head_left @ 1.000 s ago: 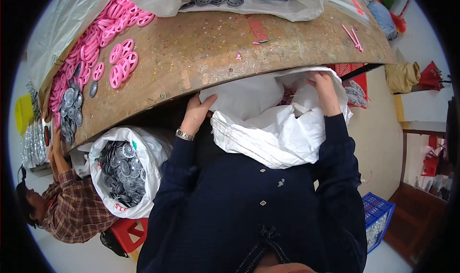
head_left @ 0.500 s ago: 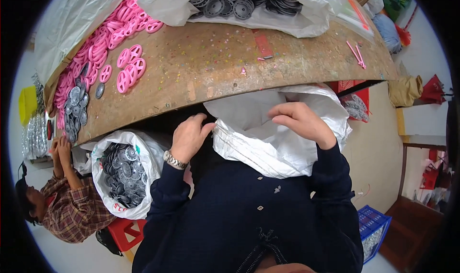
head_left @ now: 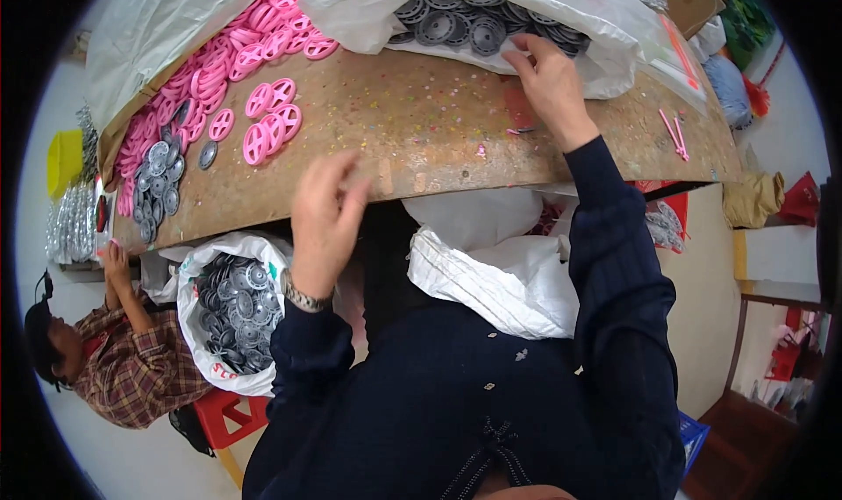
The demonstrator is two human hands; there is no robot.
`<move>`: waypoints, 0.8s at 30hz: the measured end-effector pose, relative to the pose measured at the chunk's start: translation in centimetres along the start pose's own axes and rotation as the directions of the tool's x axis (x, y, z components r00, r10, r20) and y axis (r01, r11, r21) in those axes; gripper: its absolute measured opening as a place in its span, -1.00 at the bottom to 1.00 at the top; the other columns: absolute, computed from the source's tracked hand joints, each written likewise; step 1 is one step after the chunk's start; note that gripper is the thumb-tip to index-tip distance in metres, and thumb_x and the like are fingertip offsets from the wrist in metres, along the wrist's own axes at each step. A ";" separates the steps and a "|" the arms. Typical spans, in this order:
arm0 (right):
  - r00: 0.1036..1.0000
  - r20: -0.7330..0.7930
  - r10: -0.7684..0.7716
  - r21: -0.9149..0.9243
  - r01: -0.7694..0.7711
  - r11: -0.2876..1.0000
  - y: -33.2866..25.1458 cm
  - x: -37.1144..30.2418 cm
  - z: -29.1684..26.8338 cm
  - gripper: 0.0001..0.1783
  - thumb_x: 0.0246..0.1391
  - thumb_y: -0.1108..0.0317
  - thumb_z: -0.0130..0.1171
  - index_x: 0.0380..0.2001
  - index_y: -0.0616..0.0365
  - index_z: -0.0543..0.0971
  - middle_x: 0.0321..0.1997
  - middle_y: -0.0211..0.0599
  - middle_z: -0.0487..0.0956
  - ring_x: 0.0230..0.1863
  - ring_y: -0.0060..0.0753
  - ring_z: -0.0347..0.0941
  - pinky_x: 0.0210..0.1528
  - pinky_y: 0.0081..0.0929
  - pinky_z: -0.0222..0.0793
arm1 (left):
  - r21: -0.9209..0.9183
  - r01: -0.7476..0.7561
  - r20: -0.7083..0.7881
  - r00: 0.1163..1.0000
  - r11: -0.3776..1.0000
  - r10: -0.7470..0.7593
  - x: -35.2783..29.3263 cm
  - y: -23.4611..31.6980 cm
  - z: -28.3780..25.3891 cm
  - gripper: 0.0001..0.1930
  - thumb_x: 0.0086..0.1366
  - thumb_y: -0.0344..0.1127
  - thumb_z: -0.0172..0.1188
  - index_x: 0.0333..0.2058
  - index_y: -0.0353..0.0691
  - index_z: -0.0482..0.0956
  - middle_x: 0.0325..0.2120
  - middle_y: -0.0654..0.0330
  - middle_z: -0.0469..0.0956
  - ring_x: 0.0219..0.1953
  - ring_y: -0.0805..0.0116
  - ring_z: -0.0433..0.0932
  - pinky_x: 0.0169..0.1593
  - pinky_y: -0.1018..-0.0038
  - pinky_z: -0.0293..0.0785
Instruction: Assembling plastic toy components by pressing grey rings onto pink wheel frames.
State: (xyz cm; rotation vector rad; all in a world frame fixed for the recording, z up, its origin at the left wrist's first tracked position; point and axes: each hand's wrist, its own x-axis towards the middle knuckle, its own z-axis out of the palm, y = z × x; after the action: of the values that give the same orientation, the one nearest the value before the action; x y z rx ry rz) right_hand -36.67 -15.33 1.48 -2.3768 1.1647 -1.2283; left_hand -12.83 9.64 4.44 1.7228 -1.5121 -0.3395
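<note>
My right hand (head_left: pixel 551 86) reaches over the worktable to the near lip of a white woven sack (head_left: pixel 605 61) lying on it. Grey plastic wheel-shaped discs (head_left: pixel 460 28) fill that sack's mouth. Thumb and forefinger are apart at the lip, with no disc seen between them. My left hand (head_left: pixel 324 215), slightly blurred, hovers at the table's front edge with fingers apart, holding nothing. Against my lap rests another white sack (head_left: pixel 491 281), its mouth open and partly hidden by my right sleeve. Pink four-spoked wheels (head_left: pixel 274 132) lie loose on the table at left.
A white sack of grey discs (head_left: pixel 237 311) stands left of me. A pink wheel heap (head_left: pixel 206 75) and a grey disc pile (head_left: pixel 158 180) cover the table's left. A co-worker (head_left: pixel 123 351) sits there beside a red stool (head_left: pixel 224 417). Pink sticks (head_left: pixel 674 135) lie at right.
My right hand has left the lap sack and gone up to the sack of grey discs on the table. My left hand has lifted slightly. The lap sack's mouth has sagged.
</note>
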 end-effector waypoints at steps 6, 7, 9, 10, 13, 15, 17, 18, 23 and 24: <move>0.998 -0.005 0.059 -0.293 -0.058 0.954 1.7 2.6 3.9 -0.33 0.11 -0.15 0.20 0.05 0.22 0.54 0.03 -0.07 0.58 -0.04 0.00 0.55 -0.03 -0.18 0.46 | 0.639 0.066 -0.304 0.937 0.766 0.173 3.9 -7.3 -1.8 -0.39 0.23 -0.18 0.29 0.20 -0.28 0.35 0.05 -0.15 0.41 0.12 -0.18 0.35 0.18 0.05 0.30; 0.994 0.037 0.102 -0.312 -0.085 0.946 1.2 2.9 4.0 -0.32 0.09 -0.17 0.20 0.03 0.21 0.54 0.03 -0.07 0.58 0.00 0.03 0.52 -0.01 -0.16 0.45 | 0.654 0.084 -0.318 0.932 0.752 0.173 4.3 -9.3 -2.1 -0.30 0.21 -0.07 0.32 0.24 -0.25 0.29 0.07 -0.19 0.39 0.13 -0.22 0.34 0.16 0.01 0.31; 0.994 0.037 0.106 -0.304 -0.090 0.948 1.3 3.1 4.6 -0.32 0.08 -0.17 0.21 0.02 0.22 0.55 0.02 -0.08 0.58 0.00 0.03 0.52 -0.01 -0.16 0.45 | 0.641 0.143 -0.332 0.938 0.755 0.104 5.0 -10.2 -2.2 -0.29 0.21 -0.03 0.31 0.24 -0.24 0.29 0.06 -0.20 0.39 0.13 -0.22 0.34 0.15 0.01 0.32; 0.992 0.032 0.119 -0.310 -0.103 0.945 1.2 3.1 4.8 -0.33 0.08 -0.17 0.21 0.00 0.22 0.55 0.01 -0.08 0.59 -0.01 0.04 0.53 0.00 -0.15 0.44 | 0.618 0.190 -0.336 0.941 0.763 0.039 5.3 -10.7 -2.3 -0.28 0.21 0.01 0.30 0.24 -0.23 0.29 0.06 -0.21 0.39 0.13 -0.22 0.34 0.14 0.00 0.33; 0.992 0.017 0.127 -0.292 -0.117 0.949 1.0 3.5 5.3 -0.36 0.03 -0.13 0.26 -0.06 0.23 0.55 -0.05 -0.04 0.59 -0.02 0.05 0.53 -0.04 -0.17 0.45 | 0.631 0.256 -0.351 0.936 0.732 -0.025 6.5 -12.8 -2.6 -0.27 0.20 0.06 0.30 0.23 -0.22 0.31 0.03 -0.20 0.41 0.10 -0.22 0.36 0.11 0.00 0.35; 0.990 0.007 0.143 -0.292 -0.134 0.947 1.2 3.6 5.3 -0.38 0.02 -0.11 0.29 -0.08 0.23 0.54 -0.08 -0.03 0.60 -0.05 0.04 0.54 -0.06 -0.18 0.45 | 0.633 0.286 -0.353 0.934 0.720 -0.060 6.9 -13.9 -2.5 -0.28 0.19 0.06 0.30 0.21 -0.22 0.34 0.02 -0.20 0.42 0.09 -0.21 0.37 0.11 0.00 0.34; 0.986 -0.006 0.169 -0.204 -0.166 0.965 1.3 3.7 5.2 -0.44 -0.02 -0.03 0.34 -0.15 0.23 0.54 -0.20 -0.04 0.61 -0.14 0.01 0.55 -0.12 -0.21 0.45 | 0.581 0.201 -0.334 0.943 0.788 0.005 7.0 -14.1 -2.5 -0.36 0.20 0.02 0.30 0.15 -0.23 0.42 0.01 -0.16 0.43 0.07 -0.16 0.37 0.13 0.04 0.33; 0.986 -0.004 0.166 -0.202 -0.163 0.966 1.3 3.8 5.3 -0.44 -0.02 -0.03 0.34 -0.15 0.23 0.54 -0.20 -0.04 0.61 -0.14 0.01 0.55 -0.12 -0.21 0.45 | 0.582 0.205 -0.337 0.942 0.787 0.004 6.9 -14.2 -2.3 -0.36 0.20 0.02 0.30 0.15 -0.23 0.42 0.01 -0.16 0.43 0.07 -0.16 0.37 0.13 0.04 0.33; 0.977 -0.009 0.214 0.013 -0.214 0.977 2.3 3.6 5.0 -0.54 -0.02 0.10 0.35 -0.15 0.20 0.55 -0.34 -0.09 0.62 -0.25 0.01 0.57 -0.20 -0.20 0.44 | 0.421 -0.125 -0.177 0.960 0.898 0.216 6.5 -10.4 1.2 -0.47 0.21 -0.10 0.32 0.10 -0.22 0.48 0.03 -0.13 0.42 0.09 -0.12 0.36 0.18 0.10 0.31; 0.977 -0.008 0.214 0.009 -0.214 0.977 2.3 3.4 4.9 -0.54 -0.02 0.10 0.35 -0.15 0.20 0.55 -0.34 -0.09 0.62 -0.25 0.01 0.57 -0.20 -0.20 0.44 | 0.402 -0.199 -0.124 0.955 0.894 0.269 6.3 -9.9 1.9 -0.46 0.20 -0.11 0.33 0.10 -0.22 0.48 0.04 -0.13 0.41 0.11 -0.12 0.36 0.20 0.10 0.30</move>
State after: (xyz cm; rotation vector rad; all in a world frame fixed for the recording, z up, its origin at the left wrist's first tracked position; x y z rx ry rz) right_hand -33.08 -20.14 -0.75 -2.1730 1.3740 -1.1702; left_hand -5.56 2.70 -1.91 1.7802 -1.7124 0.2517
